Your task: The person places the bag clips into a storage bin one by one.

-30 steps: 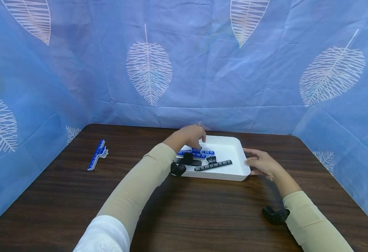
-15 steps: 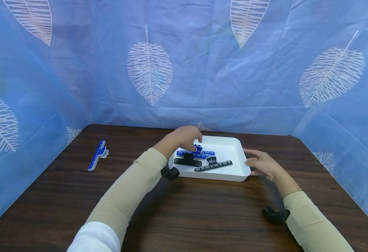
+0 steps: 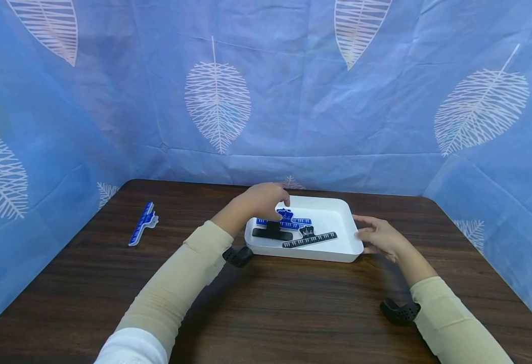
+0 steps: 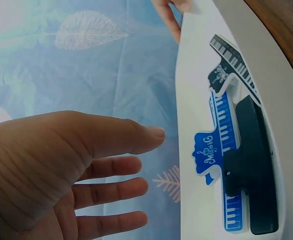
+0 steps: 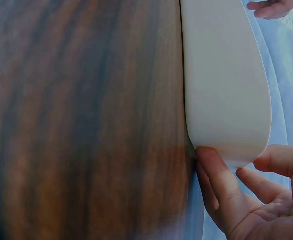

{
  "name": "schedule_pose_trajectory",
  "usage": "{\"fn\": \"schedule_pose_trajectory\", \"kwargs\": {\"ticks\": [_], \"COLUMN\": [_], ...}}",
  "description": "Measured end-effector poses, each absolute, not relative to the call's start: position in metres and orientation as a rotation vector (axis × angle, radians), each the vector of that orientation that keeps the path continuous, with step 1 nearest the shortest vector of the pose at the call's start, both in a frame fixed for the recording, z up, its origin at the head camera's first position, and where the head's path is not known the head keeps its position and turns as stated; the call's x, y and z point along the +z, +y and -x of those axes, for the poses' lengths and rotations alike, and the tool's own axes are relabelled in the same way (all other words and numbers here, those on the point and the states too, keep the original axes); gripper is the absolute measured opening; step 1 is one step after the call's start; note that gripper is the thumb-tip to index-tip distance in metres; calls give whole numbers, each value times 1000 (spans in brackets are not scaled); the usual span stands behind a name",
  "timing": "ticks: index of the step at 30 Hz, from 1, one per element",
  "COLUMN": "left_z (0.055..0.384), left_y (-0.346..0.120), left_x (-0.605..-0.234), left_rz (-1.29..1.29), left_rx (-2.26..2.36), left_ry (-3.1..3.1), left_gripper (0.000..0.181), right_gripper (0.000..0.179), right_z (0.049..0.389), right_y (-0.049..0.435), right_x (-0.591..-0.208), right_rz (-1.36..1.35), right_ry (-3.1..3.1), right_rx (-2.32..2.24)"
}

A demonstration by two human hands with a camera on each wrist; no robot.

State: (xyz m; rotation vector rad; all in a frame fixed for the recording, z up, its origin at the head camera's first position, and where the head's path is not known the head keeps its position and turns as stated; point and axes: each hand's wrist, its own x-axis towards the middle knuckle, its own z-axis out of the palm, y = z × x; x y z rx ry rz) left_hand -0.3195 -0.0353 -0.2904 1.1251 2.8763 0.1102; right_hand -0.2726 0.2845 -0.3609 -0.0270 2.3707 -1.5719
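My left hand (image 3: 263, 199) hangs over the back left of a white tray (image 3: 343, 217). In the left wrist view, that hand's fingers and thumb are spread apart and hold nothing. Nearest to it in the tray is a blue piano-pattern clip (image 4: 206, 152) marked "Music". A plain black clip (image 4: 260, 170) overlaps it, and a black piano-pattern clip (image 4: 236, 65) lies at an angle beside them. My right hand (image 3: 377, 236) holds the tray's right end; in the right wrist view, its fingertips (image 5: 211, 157) are against the end wall, from base to rim.
Another blue piano-pattern clip (image 3: 142, 224) lies apart on the left of the dark wooden table (image 3: 293, 308). Behind the table hangs a blue leaf-print cloth (image 3: 284, 101). Black wrist cameras are strapped to both forearms.
My left hand has drawn back leftward from the blue clip in the tray, uncovering more of it and the plain black clip. The right hand and the tray stay where they were.
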Motion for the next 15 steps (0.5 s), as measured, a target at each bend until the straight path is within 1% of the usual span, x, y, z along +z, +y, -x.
{"fn": "schedule_pose_trajectory", "kwargs": {"ticks": [6,15], "left_z": [308,293], "left_y": [-41,-53], "left_x": [-287,-291], "left_rz": [-1118,-1140], "left_rx": [116,53], "left_ry": [2906,2958], "left_gripper": [38,47], "right_gripper": [68,67], "right_z": [273,273], "right_y": [285,285], "right_x": [-362,-362], "right_rz": [35,40], "right_ry": [2368,2364], "right_rx": [-1585,-1594]}}
